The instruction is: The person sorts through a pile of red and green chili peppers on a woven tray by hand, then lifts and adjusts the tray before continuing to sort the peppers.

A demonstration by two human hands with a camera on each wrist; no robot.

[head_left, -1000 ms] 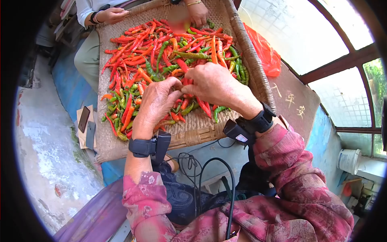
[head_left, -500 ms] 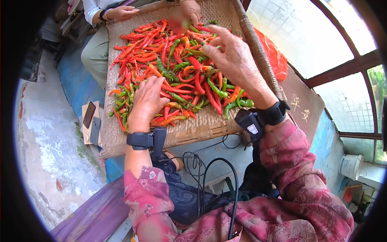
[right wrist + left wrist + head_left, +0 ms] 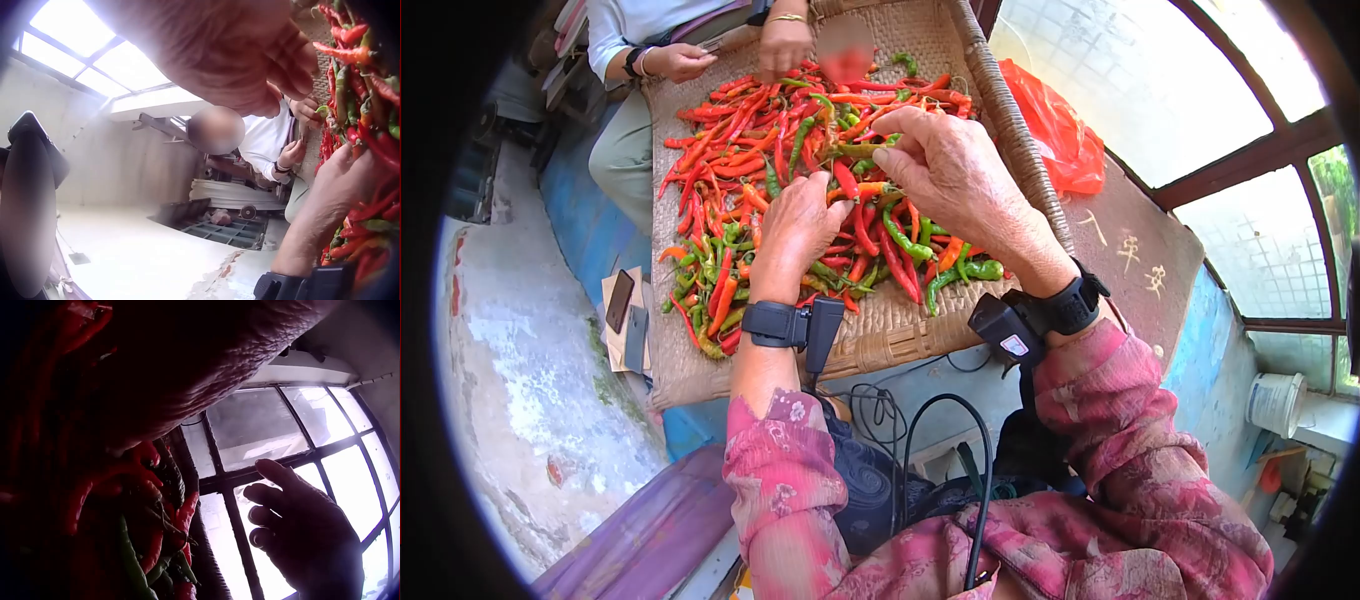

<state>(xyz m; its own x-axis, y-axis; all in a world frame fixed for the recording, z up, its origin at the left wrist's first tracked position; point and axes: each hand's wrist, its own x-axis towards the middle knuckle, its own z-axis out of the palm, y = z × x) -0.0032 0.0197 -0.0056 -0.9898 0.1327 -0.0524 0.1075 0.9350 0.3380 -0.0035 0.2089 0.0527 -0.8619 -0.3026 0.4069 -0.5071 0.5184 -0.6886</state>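
Red, orange and green chili peppers (image 3: 740,150) lie heaped on a large woven tray (image 3: 690,365). The left hand (image 3: 798,228) is down in the near part of the heap, its thumb and forefinger pinching a red pepper (image 3: 846,181); in the right wrist view that left hand (image 3: 331,200) has a red pepper (image 3: 354,139) at its fingertips. Just above the heap, to the right, is the right hand (image 3: 960,180), beside a long green pepper (image 3: 858,151). Its fingers are loosely bent, with nothing seen in them in the left wrist view (image 3: 306,528).
Across the tray another person's hand (image 3: 785,45) reaches over the peppers, and their other hand (image 3: 680,62) stays near the tray's corner. A red plastic bag (image 3: 1055,130) lies beyond the right rim. Two phones (image 3: 619,302) (image 3: 636,338) lie at the left; cables hang below the tray.
The left hand has moved right and inward over the heap. The right hand, farther out half a second ago, has come back nearer. The other person's reaching hand has shifted left.
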